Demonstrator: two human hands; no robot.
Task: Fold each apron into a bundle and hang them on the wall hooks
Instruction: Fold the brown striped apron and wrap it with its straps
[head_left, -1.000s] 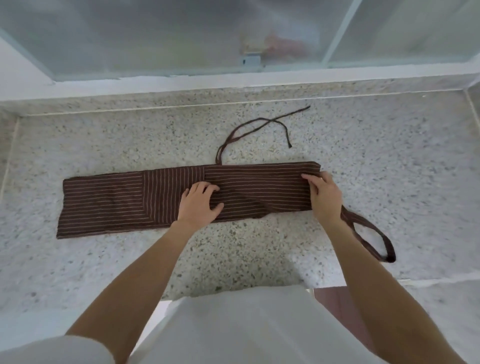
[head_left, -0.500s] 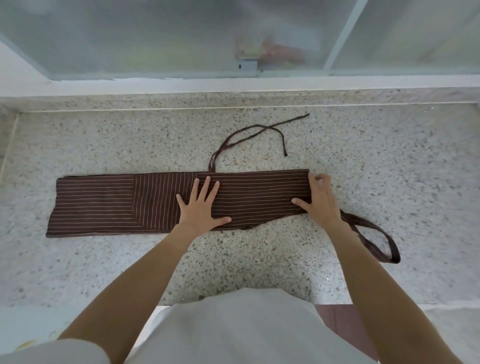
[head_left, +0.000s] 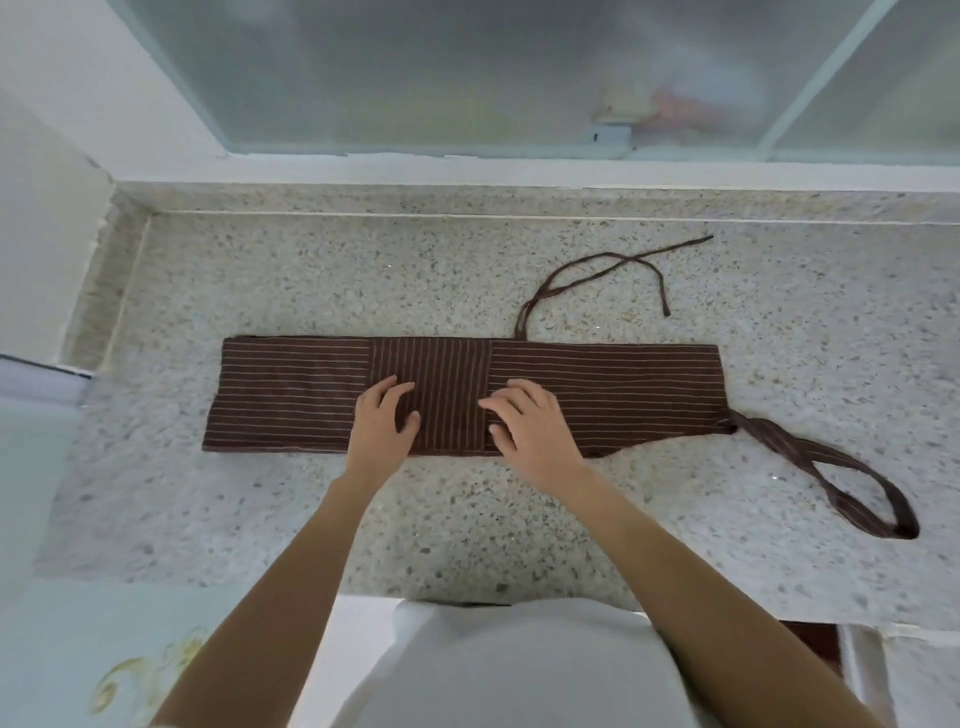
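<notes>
My right hand (head_left: 535, 426) has come off the right end to the middle beside my left hand (head_left: 382, 421); both rest loosely curled, gripping nothing, on the brown pinstriped apron strip (head_left: 613, 395) lying flat mid-counter (head_left: 311, 270). Long fold's set; bundling comes next.

Both hands, left hand (head_left: 382, 423) and right hand (head_left: 530, 423), rest on the folded apron (head_left: 623, 395).

Speckled terrazzo counter (head_left: 322, 519) with raised back lip. Frosted sliding window (head_left: 415, 67) behind, pale frame, diffuse daylight through it. White wall (head_left: 47, 218) at left. Pale tiled surface lower left.
</notes>
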